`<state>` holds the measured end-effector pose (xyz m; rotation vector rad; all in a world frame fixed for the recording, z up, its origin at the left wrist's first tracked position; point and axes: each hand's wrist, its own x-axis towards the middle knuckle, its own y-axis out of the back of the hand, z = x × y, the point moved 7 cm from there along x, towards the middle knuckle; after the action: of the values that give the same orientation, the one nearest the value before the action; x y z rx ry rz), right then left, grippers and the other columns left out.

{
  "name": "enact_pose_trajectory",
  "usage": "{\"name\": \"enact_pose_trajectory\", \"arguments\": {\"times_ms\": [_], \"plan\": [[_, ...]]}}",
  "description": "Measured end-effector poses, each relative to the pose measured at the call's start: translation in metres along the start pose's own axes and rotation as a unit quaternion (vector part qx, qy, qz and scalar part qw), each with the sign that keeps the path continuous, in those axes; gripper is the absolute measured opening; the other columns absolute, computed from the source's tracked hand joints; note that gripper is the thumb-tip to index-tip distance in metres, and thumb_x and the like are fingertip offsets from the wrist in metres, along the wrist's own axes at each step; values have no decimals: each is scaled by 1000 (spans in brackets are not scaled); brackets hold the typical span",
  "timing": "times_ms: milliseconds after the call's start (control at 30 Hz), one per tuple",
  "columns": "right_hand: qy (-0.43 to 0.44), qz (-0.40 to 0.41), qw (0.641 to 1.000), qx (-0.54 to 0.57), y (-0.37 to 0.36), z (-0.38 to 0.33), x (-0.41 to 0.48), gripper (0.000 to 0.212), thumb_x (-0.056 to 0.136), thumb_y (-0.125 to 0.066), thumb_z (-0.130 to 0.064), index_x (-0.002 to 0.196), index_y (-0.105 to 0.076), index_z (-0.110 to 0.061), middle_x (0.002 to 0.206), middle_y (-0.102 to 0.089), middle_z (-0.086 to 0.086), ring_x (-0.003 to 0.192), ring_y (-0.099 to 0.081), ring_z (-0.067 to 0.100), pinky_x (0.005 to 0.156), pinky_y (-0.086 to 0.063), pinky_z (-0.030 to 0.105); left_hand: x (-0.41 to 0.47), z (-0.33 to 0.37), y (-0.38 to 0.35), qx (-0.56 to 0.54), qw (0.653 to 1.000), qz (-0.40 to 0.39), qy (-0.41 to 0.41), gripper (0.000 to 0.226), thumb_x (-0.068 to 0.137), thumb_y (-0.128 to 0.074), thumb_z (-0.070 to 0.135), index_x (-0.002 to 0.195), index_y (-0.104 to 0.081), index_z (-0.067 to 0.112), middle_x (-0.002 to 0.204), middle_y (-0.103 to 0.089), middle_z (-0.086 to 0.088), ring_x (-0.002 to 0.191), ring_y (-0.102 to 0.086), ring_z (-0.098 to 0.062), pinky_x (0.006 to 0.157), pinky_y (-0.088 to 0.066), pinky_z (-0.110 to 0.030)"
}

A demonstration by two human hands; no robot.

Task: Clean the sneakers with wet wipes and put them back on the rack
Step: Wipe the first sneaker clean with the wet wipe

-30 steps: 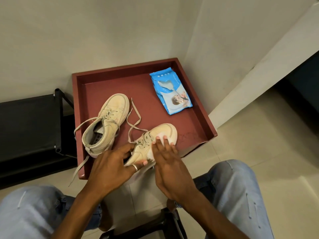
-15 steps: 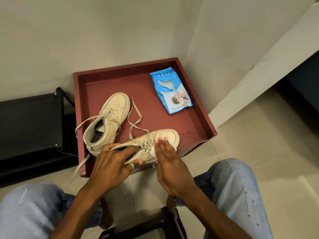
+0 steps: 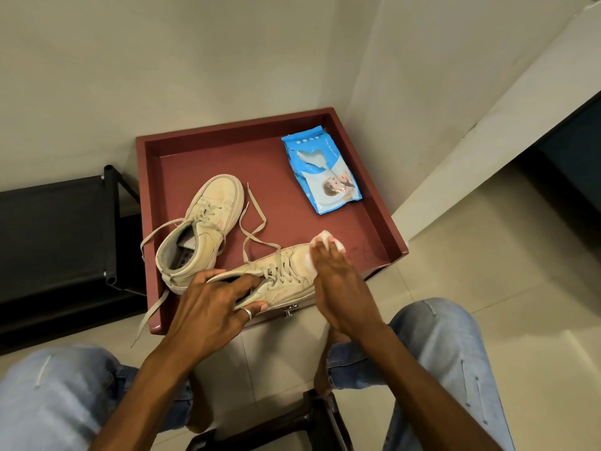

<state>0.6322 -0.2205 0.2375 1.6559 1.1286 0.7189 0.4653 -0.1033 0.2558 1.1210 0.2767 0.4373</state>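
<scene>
Two cream sneakers lie on a dark red tray table [image 3: 195, 151]. The near sneaker [image 3: 286, 281] lies along the tray's front edge, toe to the right. My left hand [image 3: 211, 307] grips it at the collar and heel. My right hand [image 3: 335, 284] presses a white wet wipe [image 3: 328, 237] flat onto its toe, which it hides. The other sneaker [image 3: 205, 229] stands upright to the left, laces loose and trailing over the tray's edge. A blue pack of wet wipes [image 3: 322, 174] lies at the tray's back right.
A black shoe rack [image 3: 55, 236] stands left of the tray against the wall. White walls close in behind and to the right. My knees in light jeans frame the bottom, with a dark stool [image 3: 292, 424] between them on the tiled floor.
My right hand has slid the wipe forward from the sneaker's side to its toe. The near sneaker has turned flatter, with its toe further right. My left hand has kept its grip.
</scene>
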Motion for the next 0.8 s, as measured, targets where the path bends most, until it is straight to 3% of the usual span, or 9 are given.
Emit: {"name": "enact_pose_trajectory", "arguments": {"times_ms": [100,267,367,467,600,800], "plan": [[-34,-6,999,2,-2,5,20,60,90,-30,-17,147,-42,-3,154,-43,15,149,-29,32,121,-28,47,0,0,0,2,1000,-2,-1,43,85,-56,56,118,-67,29,110,-75,10,102,-69,-15,92,-48,-38],[41,-16,999,-7,-3,-31,-17,60,94,-28,-23,150,-38,-2,158,-36,17,151,-24,30,123,-16,41,1,-6,-1,5,1000,-6,-3,43,86,-54,58,117,-67,31,110,-75,12,106,-68,-14,94,-47,-37],[63,-28,998,3,0,-31,-32,59,93,-31,-23,147,-43,-3,155,-41,16,147,-33,29,118,-24,42,3,-5,-1,10,1000,-12,-13,44,87,-52,59,117,-67,30,108,-76,11,105,-69,-14,95,-47,-37],[21,-23,999,-20,4,-5,-6,63,89,-25,-23,145,-45,-3,152,-45,16,146,-36,31,117,-36,47,3,-5,0,18,1000,-10,-17,46,87,-50,61,116,-67,30,106,-76,10,103,-70,-14,95,-44,-34],[20,-46,999,-22,1,-7,32,69,85,-16,-27,142,-47,-4,150,-48,15,146,-35,33,117,-33,48,2,-5,0,18,1000,-8,-10,48,86,-49,62,117,-67,31,109,-76,10,104,-69,-14,95,-43,-33],[102,-57,993,-12,7,-14,-3,58,92,-37,-18,147,-44,-6,154,-45,13,147,-33,29,122,-26,43,2,-5,-1,26,999,-2,-21,40,84,-62,55,116,-68,31,107,-76,9,102,-70,-17,90,-49,-36]]}}
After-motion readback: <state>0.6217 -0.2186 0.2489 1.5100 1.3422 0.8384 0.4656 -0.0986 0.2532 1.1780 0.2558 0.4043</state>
